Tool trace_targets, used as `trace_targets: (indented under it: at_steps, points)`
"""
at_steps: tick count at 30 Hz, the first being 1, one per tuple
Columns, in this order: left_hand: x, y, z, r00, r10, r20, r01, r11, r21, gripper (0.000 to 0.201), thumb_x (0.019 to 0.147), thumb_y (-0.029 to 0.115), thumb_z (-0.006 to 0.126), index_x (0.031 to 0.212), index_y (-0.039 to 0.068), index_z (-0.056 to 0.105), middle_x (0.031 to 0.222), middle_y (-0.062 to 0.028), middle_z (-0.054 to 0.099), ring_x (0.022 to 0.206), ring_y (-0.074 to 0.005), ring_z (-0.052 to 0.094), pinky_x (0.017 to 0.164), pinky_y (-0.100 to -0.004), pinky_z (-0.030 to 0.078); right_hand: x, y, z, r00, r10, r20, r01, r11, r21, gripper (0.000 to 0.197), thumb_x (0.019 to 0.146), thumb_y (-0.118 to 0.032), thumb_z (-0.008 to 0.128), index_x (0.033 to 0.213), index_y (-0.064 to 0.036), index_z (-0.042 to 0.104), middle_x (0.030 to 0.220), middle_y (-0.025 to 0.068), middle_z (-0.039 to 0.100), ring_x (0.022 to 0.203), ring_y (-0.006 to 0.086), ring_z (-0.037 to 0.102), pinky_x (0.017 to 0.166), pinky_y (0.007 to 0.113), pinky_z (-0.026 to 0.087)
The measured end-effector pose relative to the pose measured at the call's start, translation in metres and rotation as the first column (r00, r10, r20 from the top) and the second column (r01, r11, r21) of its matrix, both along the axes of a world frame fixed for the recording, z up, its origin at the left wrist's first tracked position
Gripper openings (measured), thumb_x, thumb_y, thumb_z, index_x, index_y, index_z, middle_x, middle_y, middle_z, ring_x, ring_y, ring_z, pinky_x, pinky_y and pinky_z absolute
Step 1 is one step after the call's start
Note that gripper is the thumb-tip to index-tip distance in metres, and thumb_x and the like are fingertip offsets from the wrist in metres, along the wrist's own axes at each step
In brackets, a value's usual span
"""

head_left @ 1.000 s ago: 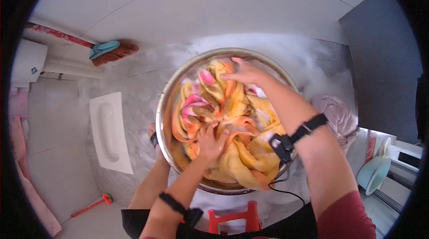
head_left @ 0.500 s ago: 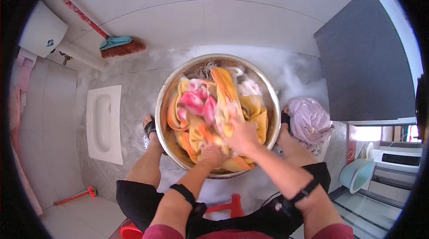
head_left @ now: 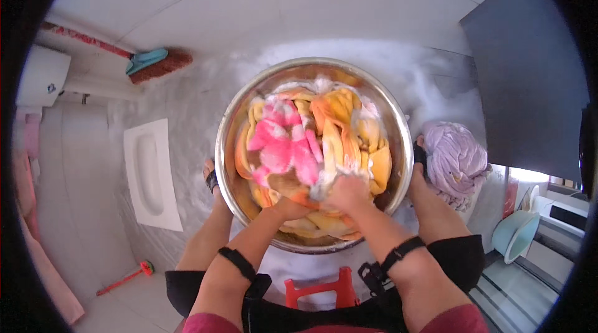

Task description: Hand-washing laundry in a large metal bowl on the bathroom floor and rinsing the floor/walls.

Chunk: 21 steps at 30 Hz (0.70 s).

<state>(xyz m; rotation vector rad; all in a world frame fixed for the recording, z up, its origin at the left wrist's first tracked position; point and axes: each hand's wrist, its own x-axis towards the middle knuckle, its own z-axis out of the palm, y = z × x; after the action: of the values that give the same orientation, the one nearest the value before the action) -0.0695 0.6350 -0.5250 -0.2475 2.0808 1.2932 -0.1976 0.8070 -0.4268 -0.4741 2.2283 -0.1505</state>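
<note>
So we're likely scrubbing cloth [head_left: 335,140]; left hand [head_left: 291,210], right hand [head_left: 347,193] too blurred to tell grip; next rub needs pressure.

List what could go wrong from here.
1. Slip: white suds lie on the floor around the basin, so footing may be slick.
2. Spill: cloth is heaped in the basin; with the left hand and right hand both working in it, suds could slop out.
3. Splash: the left strap and right strap, on the forearms, might get wet.
</note>
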Motion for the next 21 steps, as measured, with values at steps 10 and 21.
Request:
trace_targets:
  at_steps: [10, 21]
  points:
    - [-0.230, -0.026, 0.135, 0.907, -0.049, -0.419, -0.118, 0.924, -0.364, 0.074, 0.077, 0.057, 0.070, 0.132, 0.010, 0.056, 0.111, -0.0184, 0.067, 0.106, -0.0328, 0.064, 0.091, -0.0435, 0.050, -0.047, -0.006, -0.041, 0.995, 0.100, 0.010, -0.101, 0.987, 0.126, 0.042, 0.076, -0.029, 0.072, 0.113, -0.0070, 0.068, 0.104, 0.0140, 0.071, 0.100, 0.0298, 0.068, 0.089, 0.041, 0.052]
    - [-0.244, -0.005, 0.011, 0.981, 0.079, -0.178, -0.174, 0.768, -0.616, 0.102, 0.076, 0.078, 0.057, 0.146, 0.007, 0.035, 0.149, -0.0233, 0.035, 0.137, -0.0411, 0.036, 0.107, -0.0490, 0.037, -0.184, 0.012, -0.046, 0.920, -0.376, -0.112, 0.280, 0.829, -0.483, 0.097, 0.070, -0.051, 0.077, 0.147, -0.0127, 0.033, 0.140, 0.0263, 0.039, 0.135, 0.0388, 0.038, 0.111, 0.045, 0.034]
